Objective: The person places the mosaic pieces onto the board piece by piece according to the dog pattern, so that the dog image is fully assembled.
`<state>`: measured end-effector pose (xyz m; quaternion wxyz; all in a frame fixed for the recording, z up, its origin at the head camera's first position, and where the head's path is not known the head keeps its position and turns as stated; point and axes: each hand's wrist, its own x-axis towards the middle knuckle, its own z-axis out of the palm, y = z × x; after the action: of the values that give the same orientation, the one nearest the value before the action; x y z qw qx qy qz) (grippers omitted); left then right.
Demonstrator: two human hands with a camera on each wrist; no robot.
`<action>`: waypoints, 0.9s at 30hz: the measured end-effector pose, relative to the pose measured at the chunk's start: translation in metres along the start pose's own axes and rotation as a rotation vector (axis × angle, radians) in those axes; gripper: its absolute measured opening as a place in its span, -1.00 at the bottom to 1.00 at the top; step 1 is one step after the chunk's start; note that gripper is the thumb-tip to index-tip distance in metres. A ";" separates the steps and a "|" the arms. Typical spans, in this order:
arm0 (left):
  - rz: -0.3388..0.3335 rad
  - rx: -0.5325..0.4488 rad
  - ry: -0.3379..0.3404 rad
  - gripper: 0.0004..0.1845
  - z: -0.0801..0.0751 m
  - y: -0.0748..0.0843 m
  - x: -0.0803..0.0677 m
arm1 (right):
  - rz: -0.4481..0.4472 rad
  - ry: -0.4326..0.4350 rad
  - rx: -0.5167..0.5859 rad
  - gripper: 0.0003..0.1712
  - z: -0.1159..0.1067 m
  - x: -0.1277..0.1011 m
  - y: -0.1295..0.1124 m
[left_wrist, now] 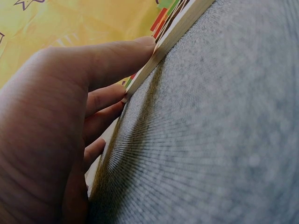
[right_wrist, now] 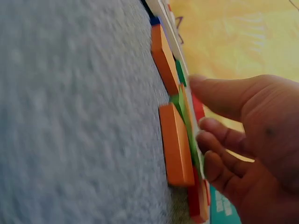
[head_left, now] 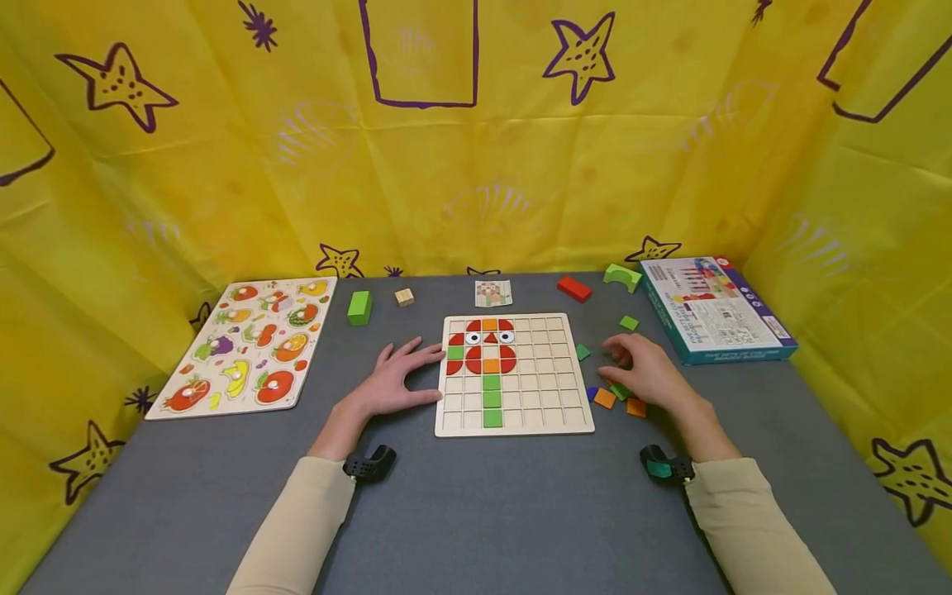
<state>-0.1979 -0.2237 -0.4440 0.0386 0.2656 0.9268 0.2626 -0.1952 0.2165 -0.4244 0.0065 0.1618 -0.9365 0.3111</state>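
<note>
A light wooden grid board (head_left: 548, 376) lies on the table with red, white, orange and green tiles set in its left columns, among them two eye tiles. My left hand (head_left: 397, 382) is at the board's left edge, fingers spread and fairly straight; in the left wrist view the thumb (left_wrist: 117, 58) touches the board's side. Over the loose tiles right of the board hovers my right hand (head_left: 650, 372), fingers bent, with a gap between thumb and fingertips and nothing seen in it. Beneath it lie a green tile (head_left: 619, 390) and orange tiles (right_wrist: 177, 144).
A fruit puzzle board (head_left: 249, 347) lies at the left. Along the back are a green block (head_left: 360, 307), a small wooden block (head_left: 404, 297), a picture card (head_left: 493, 293), a red block (head_left: 574, 288) and a green arch (head_left: 623, 277). At right sits a game box (head_left: 714, 310).
</note>
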 end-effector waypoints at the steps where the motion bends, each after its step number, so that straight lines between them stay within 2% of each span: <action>1: 0.000 0.001 0.000 -0.20 0.000 0.000 0.000 | -0.001 -0.007 -0.005 -0.57 -0.001 0.000 0.003; 6: -0.006 -0.002 -0.003 -0.20 -0.001 0.000 0.001 | 0.007 -0.050 -0.024 -0.62 -0.005 0.001 0.008; 18: -0.016 0.005 -0.013 -0.20 -0.001 -0.001 0.002 | 0.042 -0.145 -0.051 -0.82 -0.007 0.003 0.003; 27: -0.015 -0.004 -0.010 -0.21 0.000 -0.001 0.001 | 0.043 -0.160 -0.076 -0.69 -0.012 0.001 0.000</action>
<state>-0.1989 -0.2238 -0.4439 0.0457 0.2598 0.9281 0.2629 -0.1969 0.2232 -0.4150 -0.0689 0.1655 -0.9484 0.2616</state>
